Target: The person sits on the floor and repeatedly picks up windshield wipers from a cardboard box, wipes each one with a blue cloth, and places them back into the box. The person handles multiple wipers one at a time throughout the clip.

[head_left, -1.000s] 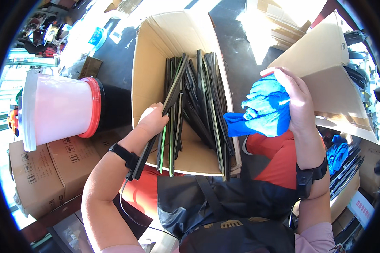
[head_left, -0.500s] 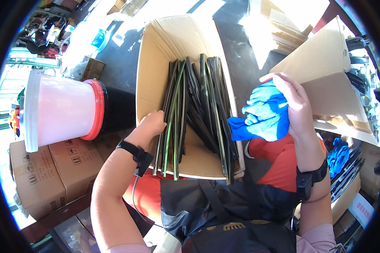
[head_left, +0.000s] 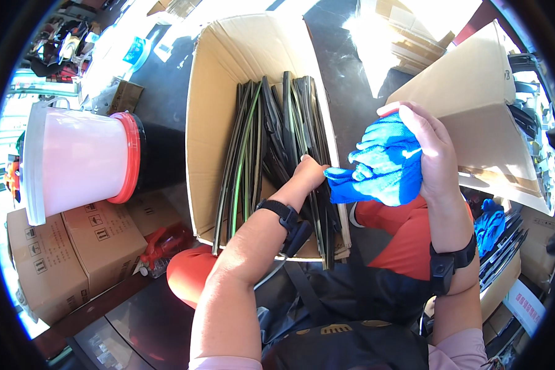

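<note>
Long thin black strips [head_left: 282, 139], some with green or pale edges, stand packed in an open cardboard box [head_left: 217, 71] in front of me. My left hand [head_left: 310, 171] is over the strips on the box's right side, fingers curled closed, close to the loose end of a blue cloth. What the fingers hold, if anything, is hidden. Right of the box, my right hand [head_left: 436, 151] is closed around that crumpled blue cloth [head_left: 388, 163], raised above my red-clothed leg.
A pinkish-white bucket [head_left: 83, 154] with a red rim lies left, against a black one [head_left: 160, 157]. Below are closed cartons [head_left: 108, 240] and a red-wrapped bottle [head_left: 166, 246]. At right stand an open carton [head_left: 462, 117], another blue cloth [head_left: 490, 228] and more dark strips [head_left: 502, 259].
My left hand has moved right, from the strips on the box's left side to those on its right. My right hand keeps the blue cloth in nearly the same place.
</note>
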Demonstrator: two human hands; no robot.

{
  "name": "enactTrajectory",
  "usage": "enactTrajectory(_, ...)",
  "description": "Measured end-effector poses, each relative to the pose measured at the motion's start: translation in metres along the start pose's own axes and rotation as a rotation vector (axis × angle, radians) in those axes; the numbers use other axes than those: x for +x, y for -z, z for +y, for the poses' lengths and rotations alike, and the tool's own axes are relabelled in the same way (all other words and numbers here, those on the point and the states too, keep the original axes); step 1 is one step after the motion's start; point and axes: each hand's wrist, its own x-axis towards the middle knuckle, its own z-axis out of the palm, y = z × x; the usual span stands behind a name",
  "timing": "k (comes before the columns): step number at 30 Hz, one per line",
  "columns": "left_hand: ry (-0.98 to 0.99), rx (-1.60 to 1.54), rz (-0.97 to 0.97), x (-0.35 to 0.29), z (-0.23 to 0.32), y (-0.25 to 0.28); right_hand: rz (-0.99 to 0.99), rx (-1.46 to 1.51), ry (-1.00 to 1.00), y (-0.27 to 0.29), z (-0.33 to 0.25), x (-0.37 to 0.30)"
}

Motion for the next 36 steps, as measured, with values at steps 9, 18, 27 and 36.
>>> enactTrajectory(9, -0.012, -0.973, -0.237, -0.035, -0.014, 0.034, 0.022, 0.066, 0.008, 0.005, 0.002, -0.001)
enactTrajectory(18, -0.160, -1.401, -0.513, -0.125, -0.041, 0.080, 0.004, 0.038, 0.059, 0.003, 0.003, -0.002)
enactTrajectory(27, -0.198, -1.436, -0.504, -0.152, -0.069, 0.117, -0.004, 0.027, 0.069, 0.000, 0.011, -0.002)
enactTrajectory(36, -0.312, -1.387, -0.438, -0.117, -0.096, 0.150, -0.035, 0.080, 0.027, -0.003, 0.009, -0.003)
